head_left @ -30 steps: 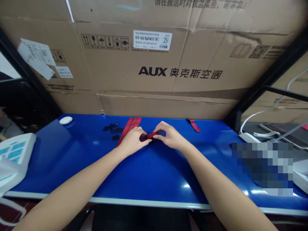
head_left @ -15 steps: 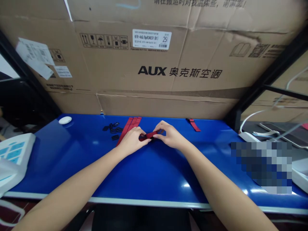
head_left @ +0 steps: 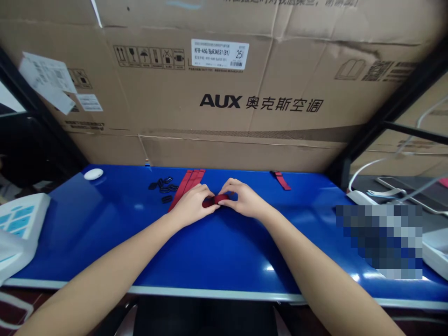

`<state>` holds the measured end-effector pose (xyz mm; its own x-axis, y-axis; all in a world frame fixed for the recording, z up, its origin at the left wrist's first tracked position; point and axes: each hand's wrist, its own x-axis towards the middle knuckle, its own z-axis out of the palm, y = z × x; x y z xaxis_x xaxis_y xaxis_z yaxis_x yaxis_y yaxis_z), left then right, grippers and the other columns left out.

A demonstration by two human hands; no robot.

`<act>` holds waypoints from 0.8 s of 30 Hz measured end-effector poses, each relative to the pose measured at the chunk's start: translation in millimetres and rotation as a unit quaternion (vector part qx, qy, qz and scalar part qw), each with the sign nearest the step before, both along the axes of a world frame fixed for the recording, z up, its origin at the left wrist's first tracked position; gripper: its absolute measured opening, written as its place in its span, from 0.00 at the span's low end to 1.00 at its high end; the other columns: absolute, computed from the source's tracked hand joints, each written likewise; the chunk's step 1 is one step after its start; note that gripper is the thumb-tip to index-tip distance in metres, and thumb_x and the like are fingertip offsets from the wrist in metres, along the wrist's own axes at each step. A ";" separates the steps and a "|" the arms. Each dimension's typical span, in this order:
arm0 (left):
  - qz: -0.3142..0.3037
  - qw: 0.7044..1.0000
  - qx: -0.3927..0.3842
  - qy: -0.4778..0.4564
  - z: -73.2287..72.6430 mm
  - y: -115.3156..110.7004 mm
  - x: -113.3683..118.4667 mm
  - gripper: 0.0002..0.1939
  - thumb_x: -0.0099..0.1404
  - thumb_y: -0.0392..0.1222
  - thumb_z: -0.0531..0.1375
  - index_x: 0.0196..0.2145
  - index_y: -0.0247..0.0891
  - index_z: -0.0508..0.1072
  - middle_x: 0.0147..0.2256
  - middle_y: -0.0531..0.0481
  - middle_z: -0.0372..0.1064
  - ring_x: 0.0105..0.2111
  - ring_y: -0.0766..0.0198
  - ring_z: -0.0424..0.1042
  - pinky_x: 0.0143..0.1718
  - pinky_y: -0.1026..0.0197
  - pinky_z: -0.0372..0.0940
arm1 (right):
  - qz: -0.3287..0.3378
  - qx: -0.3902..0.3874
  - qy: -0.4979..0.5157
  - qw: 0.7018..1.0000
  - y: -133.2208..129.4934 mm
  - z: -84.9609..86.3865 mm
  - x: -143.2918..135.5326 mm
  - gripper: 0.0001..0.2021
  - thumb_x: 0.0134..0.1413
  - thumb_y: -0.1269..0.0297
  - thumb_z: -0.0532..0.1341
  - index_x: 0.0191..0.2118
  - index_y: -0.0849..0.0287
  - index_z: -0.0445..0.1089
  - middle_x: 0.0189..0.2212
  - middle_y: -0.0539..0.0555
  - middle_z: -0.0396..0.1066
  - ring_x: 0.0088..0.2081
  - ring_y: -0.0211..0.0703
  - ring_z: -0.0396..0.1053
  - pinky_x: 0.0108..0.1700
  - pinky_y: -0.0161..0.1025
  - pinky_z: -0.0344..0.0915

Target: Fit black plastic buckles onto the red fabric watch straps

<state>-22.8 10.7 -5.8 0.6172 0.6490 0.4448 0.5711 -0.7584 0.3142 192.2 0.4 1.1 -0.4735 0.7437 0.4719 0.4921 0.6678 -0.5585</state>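
Note:
Between my two hands, over the middle of the blue table, is a red webbing strap (head_left: 221,199) bent into a small loop. My left hand (head_left: 193,204) pinches it from the left, near a dark piece mostly hidden by the fingers. On the other side my right hand (head_left: 241,198) grips the strap's bent end between thumb and fingers. More red straps (head_left: 188,183) lie flat behind my left hand. Black plastic buckles (head_left: 167,186) are scattered just left of those straps, with one black slider (head_left: 167,199) nearer to me.
A short red strap with a black buckle (head_left: 281,180) lies at the back right of the blue table (head_left: 217,256). A large cardboard box (head_left: 157,107) stands behind. At left are a white oval object (head_left: 93,174) and a white device (head_left: 26,233); a pixelated patch covers the right.
My right hand has shifted slightly left, toward my left hand. The strap between them has gone from fairly flat to a rounded loop.

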 end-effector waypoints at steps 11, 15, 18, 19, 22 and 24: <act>0.069 0.996 -0.046 -0.012 -3.6 1.9 2.2 0.13 0.59 0.52 0.64 0.34 0.38 0.75 0.34 0.48 0.72 0.35 0.58 0.71 0.37 0.57 0.64 | -0.006 -0.018 0.006 1.000 1.3 2.9 3.5 0.03 0.53 0.67 0.65 0.36 0.58 0.75 0.36 0.53 0.69 0.39 0.42 0.68 0.44 0.41 0.64; 0.022 0.998 -0.062 -0.019 -3.8 4.3 -2.3 0.11 0.58 0.49 0.65 0.34 0.39 0.74 0.34 0.49 0.72 0.36 0.58 0.71 0.38 0.57 0.64 | -0.040 -0.033 0.026 0.998 2.5 6.9 9.4 0.05 0.55 0.63 0.63 0.35 0.58 0.74 0.36 0.53 0.69 0.34 0.40 0.67 0.38 0.39 0.64; 0.004 0.998 -0.064 -0.025 -3.0 5.0 -4.2 0.10 0.59 0.47 0.65 0.34 0.39 0.73 0.34 0.49 0.72 0.38 0.58 0.71 0.39 0.57 0.64 | -0.068 -0.071 0.052 0.994 4.7 4.8 13.6 0.09 0.53 0.59 0.65 0.38 0.58 0.72 0.31 0.52 0.70 0.29 0.38 0.65 0.34 0.38 0.64; 0.006 0.998 -0.060 -0.023 -2.9 5.0 -4.3 0.10 0.59 0.46 0.65 0.34 0.39 0.73 0.35 0.49 0.72 0.38 0.57 0.71 0.40 0.57 0.64 | -0.071 -0.091 0.060 0.992 5.5 2.9 14.3 0.11 0.51 0.58 0.66 0.39 0.58 0.71 0.30 0.51 0.70 0.28 0.38 0.65 0.33 0.38 0.64; 0.015 0.999 -0.047 -0.009 -3.0 4.8 -4.0 0.10 0.59 0.47 0.65 0.35 0.39 0.73 0.36 0.48 0.72 0.39 0.56 0.70 0.42 0.56 0.64 | -0.065 -0.130 0.089 0.985 7.4 -2.7 14.2 0.12 0.50 0.61 0.65 0.40 0.59 0.68 0.31 0.51 0.72 0.30 0.39 0.69 0.36 0.39 0.67; 0.020 0.999 -0.042 0.002 -3.1 4.4 -3.9 0.11 0.60 0.48 0.64 0.35 0.39 0.73 0.37 0.47 0.71 0.40 0.55 0.69 0.43 0.55 0.64 | -0.062 -0.118 0.102 0.986 7.3 -3.6 13.0 0.10 0.50 0.65 0.64 0.39 0.59 0.68 0.34 0.52 0.73 0.34 0.40 0.71 0.41 0.40 0.68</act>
<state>-26.8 15.1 -8.9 0.5920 0.7078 0.3854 0.6017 -0.7063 0.3730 205.2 7.7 -2.5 -0.2848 0.8903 0.3552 0.4241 0.4494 -0.7863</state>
